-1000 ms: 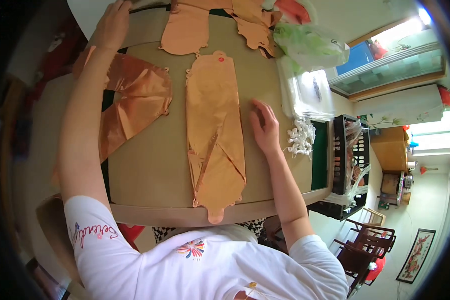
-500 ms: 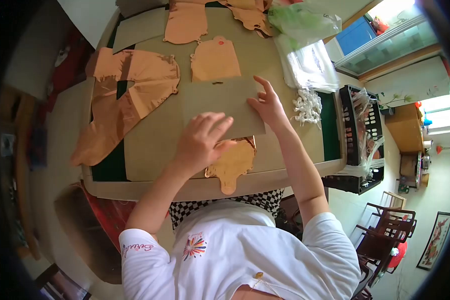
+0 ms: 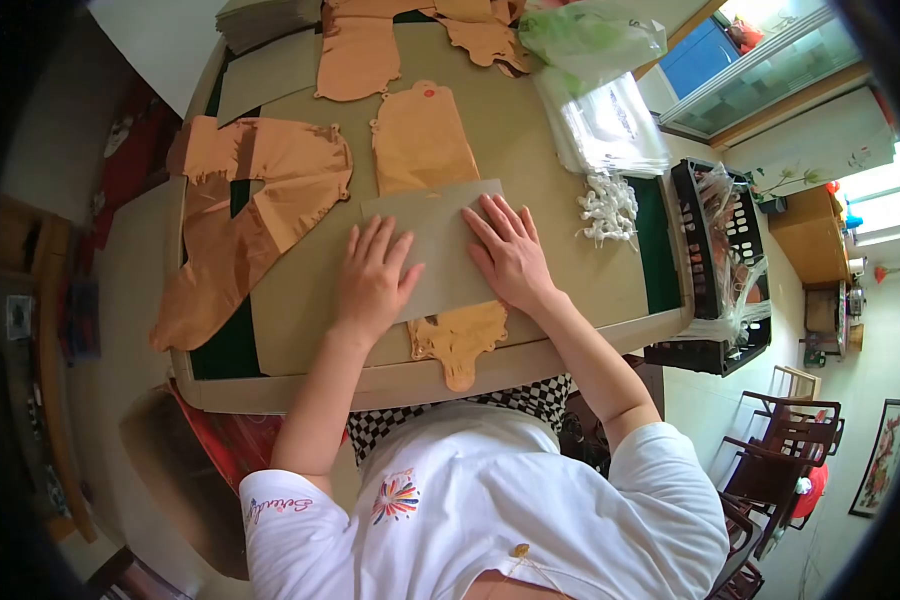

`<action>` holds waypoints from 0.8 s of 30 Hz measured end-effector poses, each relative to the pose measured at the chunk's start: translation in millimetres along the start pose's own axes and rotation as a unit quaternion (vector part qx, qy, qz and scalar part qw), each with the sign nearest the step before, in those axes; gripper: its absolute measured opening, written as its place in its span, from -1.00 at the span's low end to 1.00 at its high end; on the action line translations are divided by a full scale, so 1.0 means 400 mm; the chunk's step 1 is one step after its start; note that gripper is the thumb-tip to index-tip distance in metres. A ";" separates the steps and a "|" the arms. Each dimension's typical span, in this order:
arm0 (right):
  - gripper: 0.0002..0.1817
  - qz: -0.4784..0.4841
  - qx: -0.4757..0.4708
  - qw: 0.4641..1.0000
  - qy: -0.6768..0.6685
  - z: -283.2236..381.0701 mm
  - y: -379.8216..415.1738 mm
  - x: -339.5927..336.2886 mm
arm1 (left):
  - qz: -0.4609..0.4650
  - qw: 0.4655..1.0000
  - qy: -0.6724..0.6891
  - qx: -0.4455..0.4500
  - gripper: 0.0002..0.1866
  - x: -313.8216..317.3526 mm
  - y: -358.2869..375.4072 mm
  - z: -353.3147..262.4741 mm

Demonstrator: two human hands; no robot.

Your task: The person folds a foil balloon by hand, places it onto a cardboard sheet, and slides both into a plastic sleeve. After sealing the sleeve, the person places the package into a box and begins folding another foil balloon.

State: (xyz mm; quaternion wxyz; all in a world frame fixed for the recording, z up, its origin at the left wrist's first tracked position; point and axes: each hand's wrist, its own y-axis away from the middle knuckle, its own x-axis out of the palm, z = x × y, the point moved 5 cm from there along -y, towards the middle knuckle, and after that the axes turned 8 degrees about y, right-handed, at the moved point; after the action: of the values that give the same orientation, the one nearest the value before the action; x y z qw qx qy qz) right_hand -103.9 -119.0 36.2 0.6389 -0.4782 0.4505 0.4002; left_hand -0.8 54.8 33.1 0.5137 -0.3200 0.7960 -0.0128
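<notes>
A grey rectangular sheet lies on the table over a copper-coloured foil piece, whose rounded top with a red dot shows beyond it. Nearer me, a golden foil part with a narrow tab sticks out from under the sheet. My left hand rests flat on the sheet's left side, fingers spread. On the right side my right hand lies flat too, its fingers apart. Neither hand grips anything.
Crumpled copper foil lies at the left, more foil and grey sheets at the back. Clear plastic bags and a white string heap lie at the right, near a black crate.
The grey sheet has come down flat, nearer me and slightly turned. My left hand has moved left and flattened. My right hand has moved from the sheet's edge onto its surface.
</notes>
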 end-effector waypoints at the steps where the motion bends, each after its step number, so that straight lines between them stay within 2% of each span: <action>1: -0.48 0.000 0.002 1.000 0.002 0.001 0.001 0.000 | -0.005 1.000 0.002 0.001 -0.48 0.003 -0.003 -0.011; 4: -0.50 -0.016 0.000 1.000 0.009 0.002 -0.007 -0.002 | 0.032 0.997 0.036 0.052 -0.46 0.015 -0.010 -0.061; 6: -0.53 -0.041 -0.008 0.999 0.013 0.005 -0.011 -0.012 | 0.054 0.997 0.023 0.048 -0.46 0.023 -0.007 -0.058; 9: -0.62 0.019 0.094 0.990 -0.101 -0.058 -0.104 -0.011 | 0.062 0.997 0.015 0.046 -0.46 0.033 -0.003 -0.052; 11: -0.66 -0.030 0.177 0.975 -0.127 -0.124 -0.217 0.029 | 0.062 0.997 0.009 0.053 -0.46 0.037 -0.001 -0.054; 13: -0.65 -0.001 0.227 0.966 -0.125 -0.152 -0.312 0.055 | 0.058 0.996 -0.005 0.063 -0.46 0.033 -0.004 -0.053; 16: -0.68 0.188 0.297 0.915 -0.199 -0.153 -0.397 0.076 | 0.070 0.996 -0.008 0.063 -0.45 0.041 -0.001 -0.048; 19: -0.76 0.081 0.307 0.883 -0.346 -0.154 -0.401 0.062 | 0.071 0.996 -0.013 0.060 -0.45 0.043 0.003 -0.046; 22: -0.82 0.021 0.209 0.901 -0.379 -0.142 -0.344 -0.028 | 0.070 0.996 0.005 0.052 -0.44 0.048 0.005 -0.041; 24: -0.85 0.033 0.120 0.854 -0.505 -0.130 -0.253 -0.075 | 0.059 0.997 0.017 0.056 -0.45 0.047 0.006 -0.043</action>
State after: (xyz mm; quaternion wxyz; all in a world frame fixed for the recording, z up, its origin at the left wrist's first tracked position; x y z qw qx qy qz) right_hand -26.8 -194.5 83.2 0.8174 -0.1149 0.1259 0.5504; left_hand -21.1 41.4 25.1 0.5173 -0.2432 0.8199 -0.0325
